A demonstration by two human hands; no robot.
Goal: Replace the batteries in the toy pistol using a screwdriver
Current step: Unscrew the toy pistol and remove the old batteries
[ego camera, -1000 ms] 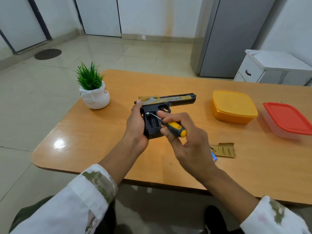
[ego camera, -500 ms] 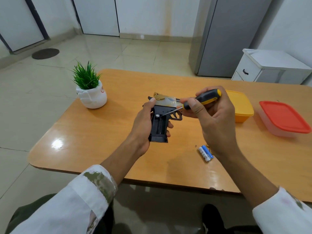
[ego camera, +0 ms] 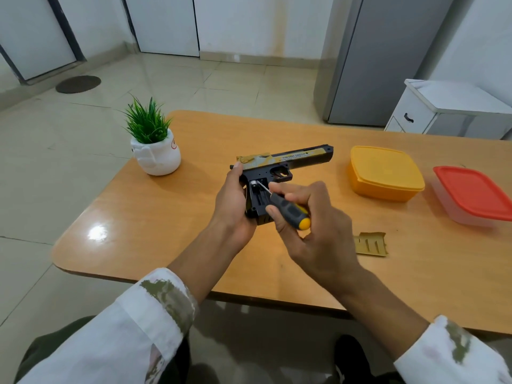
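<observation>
My left hand (ego camera: 232, 206) grips the black-and-gold toy pistol (ego camera: 285, 164) by its handle, barrel pointing right, above the wooden table (ego camera: 166, 231). The grip's battery compartment (ego camera: 259, 196) faces me, uncovered. My right hand (ego camera: 315, 234) holds a black-and-yellow screwdriver (ego camera: 288, 207); its metal tip sits at the compartment's top, against a silvery battery end. The gold compartment cover (ego camera: 371, 244) lies on the table to the right of my right hand. Loose batteries are hidden from view.
A small potted plant (ego camera: 153, 142) stands at the table's left. A yellow lidded box (ego camera: 385, 173) and a red-lidded box (ego camera: 476, 195) sit at the right. Beyond the table are a grey fridge and a white cabinet (ego camera: 448, 109).
My right hand came back down from the raised position, and the screwdriver tip is in the compartment again. The pistol turned from end-on to side-on. The blue battery on the table is now hidden.
</observation>
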